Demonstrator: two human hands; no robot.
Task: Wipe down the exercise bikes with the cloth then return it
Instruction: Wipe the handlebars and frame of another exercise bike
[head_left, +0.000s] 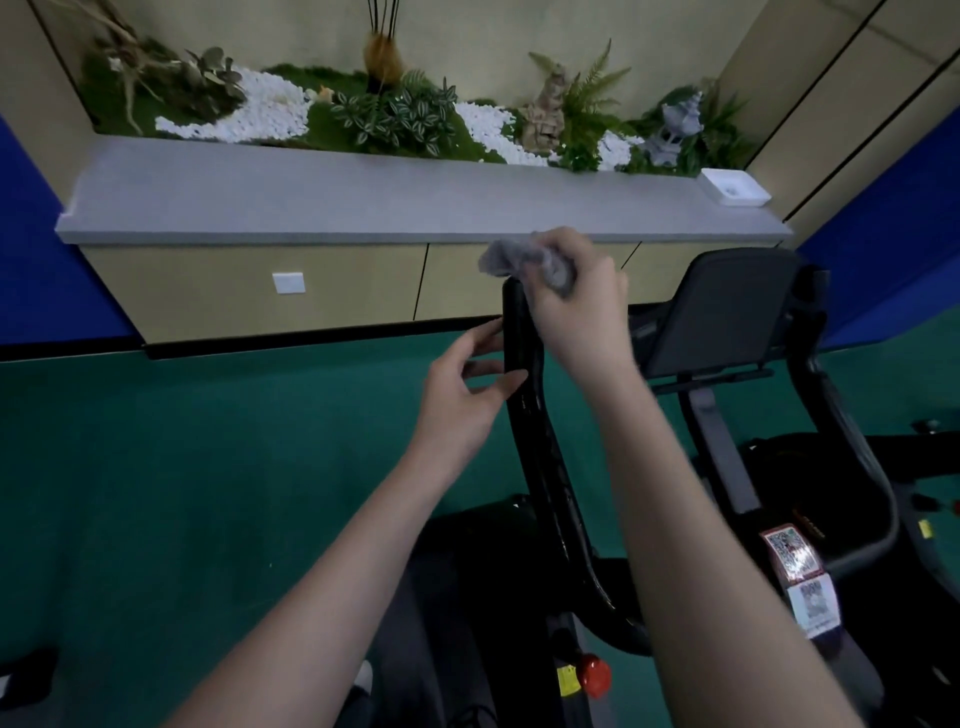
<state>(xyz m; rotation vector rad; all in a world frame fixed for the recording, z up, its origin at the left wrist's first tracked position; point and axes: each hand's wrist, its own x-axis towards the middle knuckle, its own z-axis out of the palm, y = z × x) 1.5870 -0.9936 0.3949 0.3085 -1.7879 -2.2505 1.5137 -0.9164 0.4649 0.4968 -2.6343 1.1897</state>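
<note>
Right hand (576, 301) grips the bunched grey cloth (524, 262) at the top end of the bike's black handlebar (524, 364), cloth touching the bar tip. Left hand (462, 389) has fingers loosely spread, fingertips on the bar's left side just below. Bike console (727, 306) sits to the right, below the grey counter (363, 197).

the right hand (576, 296) grips a bunched grey cloth (524, 262) at the top of a black bike handlebar (524, 364); the left hand (462, 384), fingers loosely extended, touches the bar lower down; a grey ledge (363, 208) with plants (395, 117) runs behind; green floor (182, 493) below
</note>
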